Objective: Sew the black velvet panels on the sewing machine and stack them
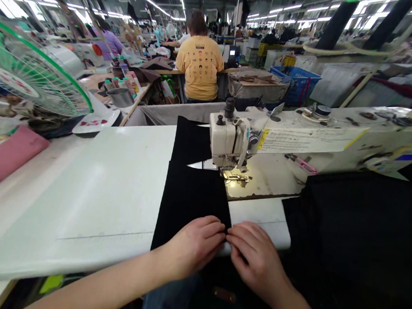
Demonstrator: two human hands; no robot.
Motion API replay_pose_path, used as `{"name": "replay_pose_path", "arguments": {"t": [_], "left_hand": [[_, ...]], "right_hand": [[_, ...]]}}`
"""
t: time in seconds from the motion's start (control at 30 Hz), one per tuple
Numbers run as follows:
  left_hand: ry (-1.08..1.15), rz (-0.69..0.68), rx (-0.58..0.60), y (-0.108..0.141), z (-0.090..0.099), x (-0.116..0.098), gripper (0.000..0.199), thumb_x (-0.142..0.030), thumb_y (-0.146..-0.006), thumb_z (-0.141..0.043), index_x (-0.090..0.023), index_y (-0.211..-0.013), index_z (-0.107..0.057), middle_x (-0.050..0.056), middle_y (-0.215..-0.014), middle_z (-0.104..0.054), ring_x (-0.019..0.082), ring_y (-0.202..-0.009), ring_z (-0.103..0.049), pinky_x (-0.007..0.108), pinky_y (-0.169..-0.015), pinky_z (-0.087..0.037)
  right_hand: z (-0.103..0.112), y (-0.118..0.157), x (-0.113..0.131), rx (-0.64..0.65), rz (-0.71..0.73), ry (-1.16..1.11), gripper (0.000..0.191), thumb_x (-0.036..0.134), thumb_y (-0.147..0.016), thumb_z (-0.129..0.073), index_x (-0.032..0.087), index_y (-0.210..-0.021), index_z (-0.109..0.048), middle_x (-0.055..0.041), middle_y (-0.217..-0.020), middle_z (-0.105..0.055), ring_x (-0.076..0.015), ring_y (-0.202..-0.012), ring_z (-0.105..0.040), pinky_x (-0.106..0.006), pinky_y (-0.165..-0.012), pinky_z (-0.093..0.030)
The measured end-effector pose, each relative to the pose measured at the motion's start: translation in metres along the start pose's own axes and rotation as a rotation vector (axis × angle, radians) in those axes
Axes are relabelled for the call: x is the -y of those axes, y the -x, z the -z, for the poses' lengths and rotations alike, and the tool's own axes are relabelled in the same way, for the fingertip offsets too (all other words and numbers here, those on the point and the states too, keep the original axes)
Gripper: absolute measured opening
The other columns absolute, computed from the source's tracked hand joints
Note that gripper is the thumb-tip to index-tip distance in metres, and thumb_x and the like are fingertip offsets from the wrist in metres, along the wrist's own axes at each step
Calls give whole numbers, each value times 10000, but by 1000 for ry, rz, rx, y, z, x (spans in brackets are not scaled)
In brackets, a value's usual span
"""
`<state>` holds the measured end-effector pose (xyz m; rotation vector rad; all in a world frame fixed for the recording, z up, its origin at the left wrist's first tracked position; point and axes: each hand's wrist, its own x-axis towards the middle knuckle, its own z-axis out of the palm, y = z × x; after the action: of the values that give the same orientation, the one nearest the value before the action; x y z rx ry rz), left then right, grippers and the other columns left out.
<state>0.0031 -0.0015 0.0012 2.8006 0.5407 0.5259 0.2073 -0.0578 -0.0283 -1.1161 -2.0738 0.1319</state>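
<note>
A long piece of black fabric lies on the white table, its right edge running up to the lit presser foot of the sewing machine. At the table's front edge, my left hand is closed on the fabric's right edge, fingers pressed together. My right hand meets it from the right, its fingertips pinched at the same edge; the bit of cloth between the fingertips is mostly hidden. A narrow gap in the fabric shows white left of the needle area.
A green fan stands at the back left near pink cloth. Pink-handled snips lie under the machine arm. Dark fabric hangs at right. A person in yellow sits ahead, near a blue crate.
</note>
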Motion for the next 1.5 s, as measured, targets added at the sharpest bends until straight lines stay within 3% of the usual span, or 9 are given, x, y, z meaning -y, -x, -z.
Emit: {"name": "replay_pose_path", "arguments": {"t": [0.13,0.3,0.77,0.87,1.0,1.13,1.2,1.33,1.5], "left_hand": [[-200,-133,-17,3,-4,26,263,-131,-992,-474,-93,-1202,-629,155,-1200,-705,256,-1204,-627,416,-1061,-543],[-279,-199,-29,-13,1,64,276,-147,-1018,-430,-115,-1168,-660,129,-1142,-727,240,-1150,-660,410,-1040,-562],[-139,-34,-43,-50,21,133,258,-196,-999,-492,-129,-1095,-722,142,-1163,-706,236,-1099,-660,380,-986,-563],[-202,85,-13,-52,18,129,295,-184,-1006,-461,-116,-1177,-691,165,-1230,-685,264,-1175,-638,428,-1024,-543],[-264,239,-4,-47,8,117,390,-162,-1006,-423,-98,-1358,-580,198,-1392,-604,315,-1360,-523,533,-1120,-453],[-254,266,3,-43,10,119,419,-246,-1032,-411,-88,-1391,-560,196,-1403,-593,323,-1369,-507,542,-1138,-428],[-248,293,-5,-40,17,125,414,-272,-1029,-435,-109,-1383,-575,190,-1395,-595,326,-1358,-514,559,-1130,-430],[-284,383,15,-33,30,126,406,-291,-1019,-467,-144,-1380,-581,175,-1392,-594,347,-1363,-509,612,-1122,-414],[-313,241,16,-30,32,85,288,-177,-972,-519,-159,-1222,-662,138,-1266,-674,318,-1328,-550,613,-1165,-357]], "right_hand": [[-5,-16,-9,-10,-16,21,357,35,-884,-535,212,-1157,-682,-65,-1078,-732,-241,-1025,-652,-474,-970,-536],[-15,-42,-26,8,-40,115,267,60,-890,-562,194,-1058,-721,-60,-1084,-742,-246,-1046,-631,-459,-1004,-497],[-28,-90,-45,5,-185,254,183,127,-889,-618,189,-1014,-736,-86,-922,-675,-276,-938,-606,-434,-840,-504],[-5,-73,-23,-70,-174,204,185,161,-930,-597,169,-1085,-697,-87,-976,-685,-244,-952,-626,-397,-870,-516],[62,-37,-6,-280,-239,213,188,216,-981,-546,236,-1125,-664,-52,-983,-687,-181,-816,-642,-318,-754,-526],[135,13,-45,-390,-554,566,170,382,-926,-588,266,-1014,-677,-93,-855,-658,-259,-677,-611,-438,-647,-503],[157,40,-78,-283,-643,608,222,504,-857,-613,286,-870,-652,-115,-786,-656,-312,-637,-624,-486,-586,-490],[162,70,-124,-278,-624,511,183,452,-783,-624,289,-706,-595,-70,-626,-647,-281,-527,-611,-425,-497,-464],[160,60,-118,-313,-803,408,97,340,-682,-683,274,-643,-622,-66,-625,-642,-270,-545,-600,-401,-498,-433]]}}
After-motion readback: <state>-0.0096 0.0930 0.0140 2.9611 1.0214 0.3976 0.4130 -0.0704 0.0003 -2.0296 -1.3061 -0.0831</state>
